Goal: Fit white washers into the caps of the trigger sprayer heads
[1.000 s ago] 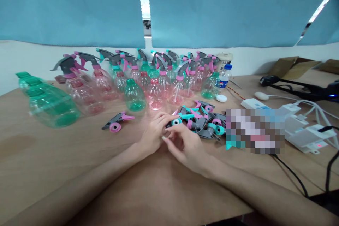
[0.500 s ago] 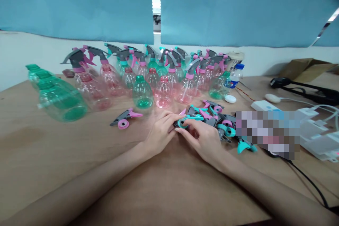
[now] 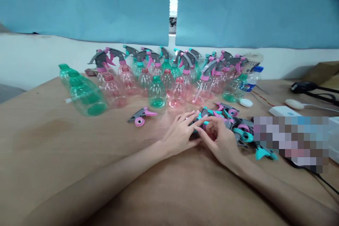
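Observation:
My left hand (image 3: 181, 132) is closed around a grey and teal trigger sprayer head (image 3: 195, 131), most of which its fingers cover. My right hand (image 3: 221, 141) meets it from the right, thumb and fingertips pinched at the same sprayer head. Just beyond my hands lies a pile of loose sprayer heads (image 3: 245, 136) in grey, pink and teal. To the left of them, a single pink and grey sprayer head (image 3: 141, 116) rests apart on the table. A green bottle (image 3: 157, 93) and a pink bottle (image 3: 177, 95), both without heads, stand behind.
Several pink and green bottles fill the back of the table (image 3: 53, 169), many fitted with sprayer heads. Open green bottles (image 3: 88, 97) stand at the left. A blue-capped drink bottle (image 3: 254, 79), a white round object (image 3: 245, 102), cables and a pixelated patch are at the right.
The view has swung left, so everything sits farther right in the picture. My hands stay together at the sprayer head, whose teal ring is now more covered by the fingers.

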`<state>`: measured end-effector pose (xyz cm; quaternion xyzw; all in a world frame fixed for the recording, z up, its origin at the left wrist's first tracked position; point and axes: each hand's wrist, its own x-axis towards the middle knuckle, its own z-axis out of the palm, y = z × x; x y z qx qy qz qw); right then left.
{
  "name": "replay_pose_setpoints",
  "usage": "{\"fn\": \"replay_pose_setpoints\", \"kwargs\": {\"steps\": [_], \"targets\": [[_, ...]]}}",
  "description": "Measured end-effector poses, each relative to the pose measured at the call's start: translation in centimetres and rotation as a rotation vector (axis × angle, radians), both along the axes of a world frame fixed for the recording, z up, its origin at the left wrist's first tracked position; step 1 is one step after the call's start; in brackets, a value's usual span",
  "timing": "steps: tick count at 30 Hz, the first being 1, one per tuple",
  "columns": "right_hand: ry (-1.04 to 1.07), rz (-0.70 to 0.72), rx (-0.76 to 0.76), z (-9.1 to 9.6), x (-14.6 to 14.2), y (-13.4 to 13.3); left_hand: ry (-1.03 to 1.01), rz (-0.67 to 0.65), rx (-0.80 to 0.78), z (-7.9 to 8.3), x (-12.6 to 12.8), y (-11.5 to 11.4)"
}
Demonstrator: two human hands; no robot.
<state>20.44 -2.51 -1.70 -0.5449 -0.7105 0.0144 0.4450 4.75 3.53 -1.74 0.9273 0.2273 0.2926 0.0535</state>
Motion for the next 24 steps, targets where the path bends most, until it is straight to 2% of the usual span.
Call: {"fn": "replay_pose_setpoints", "kwargs": {"steps": [3, 5, 10, 13, 15, 19, 24], "targets": [[-0.001, 0.048, 0.049, 0.0, 0.1, -0.1, -0.006, 0.015, 0.02, 0.5, -1.6, -0.8], [-0.027, 0.11, 0.073, 0.1, 0.0, -0.4, -0.027, 0.066, 0.04, 1.0, -4.2, -1.3], [-0.199, 0.342, 0.061, -0.1, -1.0, -1.0, 0.005, 0.354, 0.101, 1.8, -12.8, -2.0], [-0.328, 0.404, 0.054, -0.3, -1.8, -1.0, 0.09, 0.454, 0.134, 1.8, -15.7, -1.5], [-0.434, 0.398, 0.04, -0.4, -2.1, -0.9, 0.177, 0.489, 0.114, 1.7, -16.1, -1.0], [-0.542, 0.322, -0.022, -0.4, -2.0, -0.2, 0.294, 0.514, 0.062, 1.5, -15.1, -0.8], [-0.546, 0.13, -0.043, -0.4, -1.1, 0.3, 0.234, 0.434, 0.063, 1.3, -13.7, -2.1]]}}
